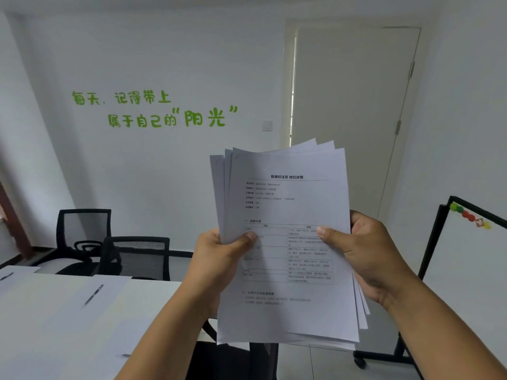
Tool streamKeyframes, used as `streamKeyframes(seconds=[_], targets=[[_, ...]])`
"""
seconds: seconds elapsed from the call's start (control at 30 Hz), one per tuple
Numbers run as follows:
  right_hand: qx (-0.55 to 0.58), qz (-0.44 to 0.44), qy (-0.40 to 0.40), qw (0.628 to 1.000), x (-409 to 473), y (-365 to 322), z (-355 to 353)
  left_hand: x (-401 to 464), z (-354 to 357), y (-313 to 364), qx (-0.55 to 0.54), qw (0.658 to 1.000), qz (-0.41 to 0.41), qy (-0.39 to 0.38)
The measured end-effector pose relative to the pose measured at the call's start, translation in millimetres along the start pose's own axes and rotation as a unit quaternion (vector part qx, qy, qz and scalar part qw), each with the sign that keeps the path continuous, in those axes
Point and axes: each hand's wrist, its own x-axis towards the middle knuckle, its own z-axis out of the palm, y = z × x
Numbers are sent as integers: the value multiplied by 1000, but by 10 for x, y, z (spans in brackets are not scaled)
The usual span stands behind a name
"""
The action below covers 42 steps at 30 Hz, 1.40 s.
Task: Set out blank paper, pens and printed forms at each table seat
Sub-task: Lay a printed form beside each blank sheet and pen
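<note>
From the head view, a fanned stack of printed forms (288, 242) is held upright in front of the chest, right of the table (153, 297), probably so that single sheets can be peeled off. It is pinched by the left hand (219, 259) and right hand (375, 253), thumbs on the front sheet, fingers curled behind. Blank paper (90, 319) with a pen (94, 294) is already laid on the table's near left.

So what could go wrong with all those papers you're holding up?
The printed forms are fanned out unevenly, held only at their sides by the left hand and right hand, so a loose sheet could slip to the floor. Two sheets might also stick together and land at one seat. Setting one down could nudge the pen lying on blank paper on the table, and it might roll.
</note>
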Motion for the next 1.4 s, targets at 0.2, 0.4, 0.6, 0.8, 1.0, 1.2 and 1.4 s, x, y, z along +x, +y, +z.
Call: streamKeyframes(seconds=[0.2, 0.4, 0.6, 0.8, 1.0, 1.2, 1.4], targets=[[1, 13, -12, 1000, 502, 159, 117, 476, -7, -107, 11, 1000, -5, 10], [5, 15, -28, 999, 1186, 362, -36, 1073, 276, -264, 21, 1000, -10, 14], [8, 17, -44, 999, 1975, 591, -285, 1689, 697, -408, 24, 999, -12, 33], [14, 19, -70, 997, 2919, 713, -561, 2422, 1192, -475, 21, 998, -3, 62], [15, 38, -100, 994, 3634, 924, -680, 2966, 1469, -629, 23, 995, -13, 92], [14, 59, -125, 990, 4029, 1152, -608, 3274, 1476, -758, 34, 992, -34, 120], [6, 71, -142, 987, 4190, 1299, -389, 3410, 1274, -866, 37, 991, -44, 125]])
